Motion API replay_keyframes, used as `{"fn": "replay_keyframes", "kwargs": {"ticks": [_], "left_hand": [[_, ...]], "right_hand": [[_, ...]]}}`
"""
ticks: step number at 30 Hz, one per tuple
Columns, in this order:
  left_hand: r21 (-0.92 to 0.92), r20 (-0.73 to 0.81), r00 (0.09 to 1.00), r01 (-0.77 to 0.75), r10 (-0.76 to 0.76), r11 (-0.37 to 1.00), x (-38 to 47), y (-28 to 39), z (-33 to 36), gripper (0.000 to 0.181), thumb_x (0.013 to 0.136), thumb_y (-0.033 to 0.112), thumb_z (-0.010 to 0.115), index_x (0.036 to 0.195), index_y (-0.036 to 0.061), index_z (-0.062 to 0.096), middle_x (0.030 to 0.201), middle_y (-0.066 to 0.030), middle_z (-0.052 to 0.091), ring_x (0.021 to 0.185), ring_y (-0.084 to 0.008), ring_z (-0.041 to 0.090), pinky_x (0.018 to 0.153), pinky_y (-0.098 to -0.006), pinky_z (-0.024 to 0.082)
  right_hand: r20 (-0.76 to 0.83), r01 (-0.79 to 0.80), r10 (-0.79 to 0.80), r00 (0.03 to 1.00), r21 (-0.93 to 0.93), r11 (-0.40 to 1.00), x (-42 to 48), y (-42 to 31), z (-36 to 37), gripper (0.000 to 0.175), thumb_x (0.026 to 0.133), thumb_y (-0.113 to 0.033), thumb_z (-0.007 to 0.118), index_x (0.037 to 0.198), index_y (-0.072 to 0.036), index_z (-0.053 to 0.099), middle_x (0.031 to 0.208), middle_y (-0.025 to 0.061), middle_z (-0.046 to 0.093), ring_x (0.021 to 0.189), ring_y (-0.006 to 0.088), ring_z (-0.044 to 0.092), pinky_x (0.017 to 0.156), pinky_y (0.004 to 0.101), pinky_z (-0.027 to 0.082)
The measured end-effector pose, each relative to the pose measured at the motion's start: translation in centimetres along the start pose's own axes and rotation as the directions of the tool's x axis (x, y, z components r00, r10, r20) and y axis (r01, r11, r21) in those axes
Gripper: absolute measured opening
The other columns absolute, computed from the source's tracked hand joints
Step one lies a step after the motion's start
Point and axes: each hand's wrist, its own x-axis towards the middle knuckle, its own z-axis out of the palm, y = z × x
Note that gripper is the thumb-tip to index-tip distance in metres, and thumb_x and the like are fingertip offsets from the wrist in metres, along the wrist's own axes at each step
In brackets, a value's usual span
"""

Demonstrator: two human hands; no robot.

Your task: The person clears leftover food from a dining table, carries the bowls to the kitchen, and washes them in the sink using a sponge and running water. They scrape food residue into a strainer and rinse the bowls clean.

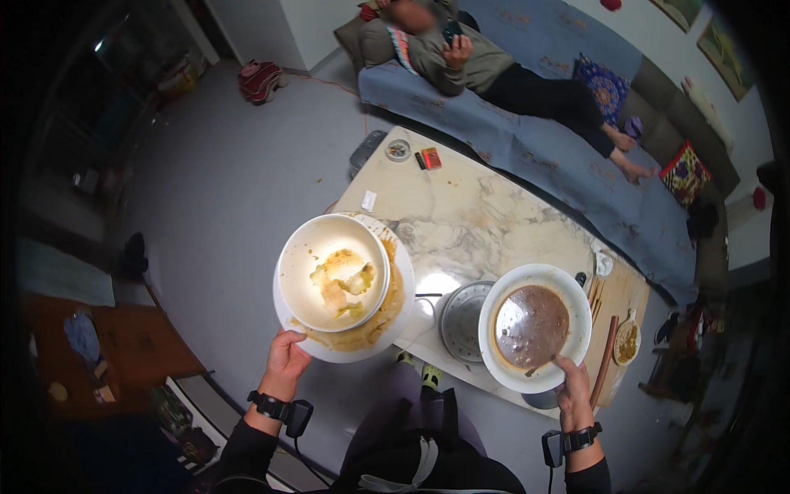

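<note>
My left hand (289,358) grips the near rim of a white plate (404,272) smeared with brown sauce. On that plate rests a white bowl (296,259) with a few pale, yellowish food scraps (342,287) at its bottom. In my right hand (574,386) is a wide-rimmed white bowl (577,309), the thumb over its near edge. Brown liquid (531,327) partly fills it. Both loads are held up at the near side of a marble-topped table (469,210). Behind the right bowl, a round perforated metal tray (460,321) is partly hidden.
A glass ashtray (398,150), a red pack (431,159) and a white packet (369,200) lie on the table. Chopsticks (595,296) and a small dish of food (627,343) are at its right end. A person (494,74) lies on a blue-covered sofa (524,136) beyond, holding a phone.
</note>
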Motion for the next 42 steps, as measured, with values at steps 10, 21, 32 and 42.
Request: {"fn": "replay_keyframes", "kwargs": {"ticks": [10,21,32,42], "left_hand": [[0.179,-0.197,0.946,-0.225,0.259,0.958,2.5,-2.6,-8.8,0.060,0.070,-0.002,0.045,0.130,0.0015,0.040,0.129,-0.0133,0.050,0.120,-0.0298,0.047,0.102,-0.0430,0.037],[0.049,-0.327,0.876,-0.360,0.355,0.932,5.6,2.5,-28.2,0.040,0.087,0.010,0.046,0.126,0.0038,0.045,0.121,-0.0105,0.054,0.112,-0.0228,0.053,0.096,-0.0362,0.045],[-0.098,-0.320,0.788,-0.579,0.526,0.809,10.7,12.6,-31.1,0.063,0.069,-0.004,0.050,0.131,0.0017,0.039,0.126,-0.0140,0.049,0.120,-0.0307,0.046,0.103,-0.0452,0.039],[-0.107,-0.422,0.667,-0.709,0.614,0.697,19.0,33.5,-30.4,0.063,0.072,-0.002,0.049,0.133,0.0007,0.034,0.131,-0.0152,0.046,0.121,-0.0321,0.044,0.105,-0.0453,0.037]], "right_hand": [[0.186,-0.014,0.038,0.982,-0.130,0.991,12.4,1.4,6.4,0.025,0.080,-0.009,0.061,0.104,-0.001,0.057,0.079,0.0054,0.063,0.052,0.0121,0.058,0.043,0.0208,0.046],[0.483,-0.083,0.108,0.869,-0.074,0.994,18.1,8.7,27.0,0.030,0.080,-0.005,0.061,0.109,0.000,0.054,0.092,0.0124,0.066,0.074,0.0212,0.067,0.066,0.0304,0.058],[0.678,0.034,0.131,0.723,-0.224,0.974,21.3,9.3,50.6,0.025,0.084,-0.017,0.057,0.106,-0.006,0.056,0.073,0.0043,0.063,0.031,0.0061,0.039,0.023,0.0177,0.025],[0.731,0.079,0.050,0.680,-0.141,0.987,22.3,4.7,80.7,0.040,0.074,-0.002,0.058,0.114,-0.005,0.055,0.096,0.0059,0.064,0.086,0.0202,0.062,0.075,0.0307,0.051]]}}
